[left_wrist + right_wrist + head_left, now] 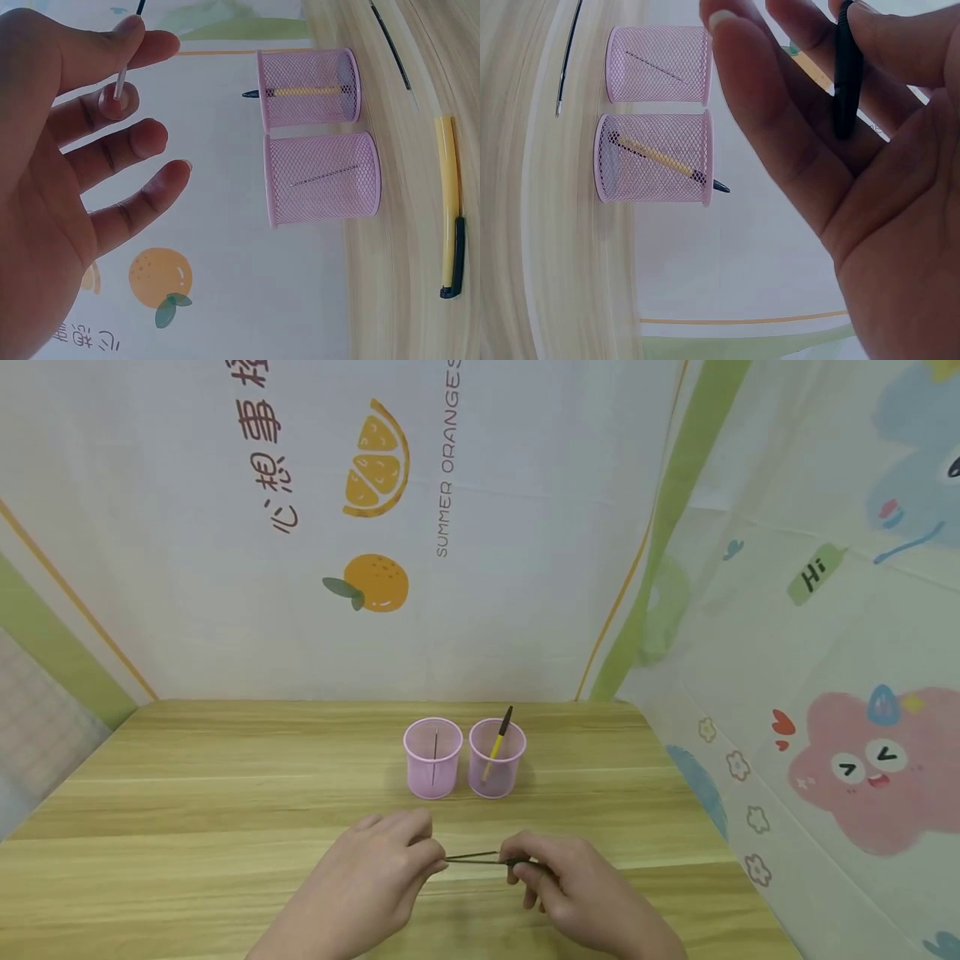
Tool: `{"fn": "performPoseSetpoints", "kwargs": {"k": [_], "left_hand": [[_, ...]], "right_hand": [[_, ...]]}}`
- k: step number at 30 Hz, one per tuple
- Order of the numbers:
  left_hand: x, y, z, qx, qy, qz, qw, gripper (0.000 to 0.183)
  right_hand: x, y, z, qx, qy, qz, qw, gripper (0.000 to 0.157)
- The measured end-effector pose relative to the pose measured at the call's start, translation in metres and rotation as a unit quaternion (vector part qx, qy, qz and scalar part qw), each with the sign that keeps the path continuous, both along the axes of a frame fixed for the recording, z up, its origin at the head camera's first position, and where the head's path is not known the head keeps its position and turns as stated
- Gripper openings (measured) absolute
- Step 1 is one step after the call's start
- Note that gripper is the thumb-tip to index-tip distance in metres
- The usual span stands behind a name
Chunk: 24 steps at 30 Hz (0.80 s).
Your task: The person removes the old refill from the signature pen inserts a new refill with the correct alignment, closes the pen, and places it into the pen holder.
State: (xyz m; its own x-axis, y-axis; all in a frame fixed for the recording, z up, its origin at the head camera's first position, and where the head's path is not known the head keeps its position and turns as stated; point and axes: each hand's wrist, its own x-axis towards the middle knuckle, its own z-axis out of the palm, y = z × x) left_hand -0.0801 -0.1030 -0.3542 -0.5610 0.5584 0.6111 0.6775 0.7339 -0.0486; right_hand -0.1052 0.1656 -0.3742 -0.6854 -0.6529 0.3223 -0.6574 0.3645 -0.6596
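Note:
Between left thumb and index finger, my left hand pinches the clear end of a thin dark pen refill. The refill runs across to my right hand. There, thumb and fingers grip a black pen tip section at the refill's other end. A second refill lies on the table just beyond the hands. Also on the table is a yellow pen barrel with a black clip end, seen in the left wrist view and hidden behind the left hand in the head view.
Two pink mesh cups stand side by side beyond the hands. The left cup holds one thin refill; the right cup holds a yellow pen with its black end up. A printed cloth hangs behind the wooden table.

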Motion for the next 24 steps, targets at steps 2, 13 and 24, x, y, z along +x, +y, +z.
{"fn": "performPoseSetpoints", "kwargs": {"k": [2, 13, 24], "left_hand": [[0.0000, -0.0001, 0.0000, -0.003, 0.000, 0.002, 1.0000, 0.011], [-0.0024, -0.0014, -0.0007, -0.002, -0.006, 0.011, 0.9999, 0.016], [-0.0046, -0.0019, -0.0022, -0.001, -0.002, 0.017, 0.9998, 0.016]], "right_hand": [[0.0002, 0.0008, 0.0008, 0.001, -0.006, -0.001, 1.000, 0.017], [0.0001, 0.0059, 0.0037, -0.001, -0.025, -0.007, 1.000, 0.018], [-0.0009, 0.0094, 0.0019, -0.003, -0.026, -0.012, 1.000, 0.018]]}}
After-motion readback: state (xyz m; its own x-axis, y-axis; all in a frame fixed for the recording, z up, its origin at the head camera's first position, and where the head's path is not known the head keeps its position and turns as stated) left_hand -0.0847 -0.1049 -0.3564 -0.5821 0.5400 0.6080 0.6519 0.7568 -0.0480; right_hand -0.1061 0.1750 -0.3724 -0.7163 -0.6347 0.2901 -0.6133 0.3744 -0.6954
